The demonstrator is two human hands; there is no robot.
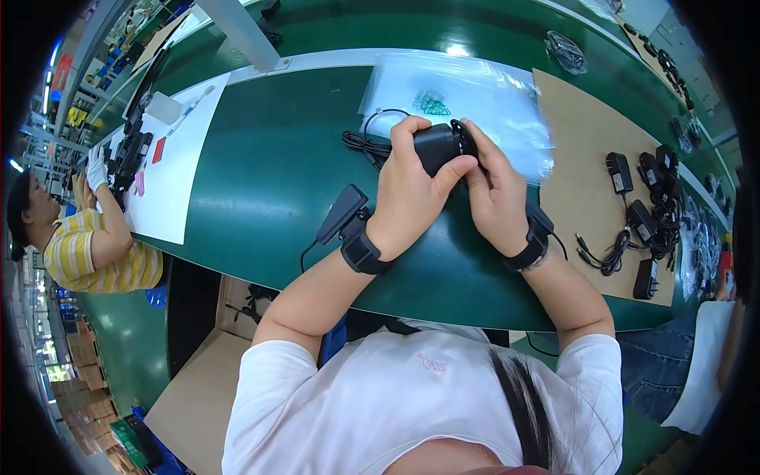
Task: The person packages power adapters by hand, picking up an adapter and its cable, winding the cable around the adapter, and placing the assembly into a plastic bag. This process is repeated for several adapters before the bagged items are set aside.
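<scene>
Above the green table I hold a black power adapter (435, 148) between both hands. My left hand (413, 184) is closed round its body, with fingers on top and the thumb along the near side. At the adapter's right end, my right hand (499, 194) grips a thin, dark rounded part (464, 138); whether it is separate from the body I cannot tell. A coiled black cable (366, 146) lies beside my left fingers. Just beyond my hands is a stack of clear plastic bags (475, 87) with green printing.
Several black adapters (640, 220) with bundled cords lie on a brown cardboard sheet (574, 158) at right. A white sheet (178, 190) on the left bears black parts and a brush. A co-worker (99, 245) with a white glove is there. A metal post (241, 36) rises beyond.
</scene>
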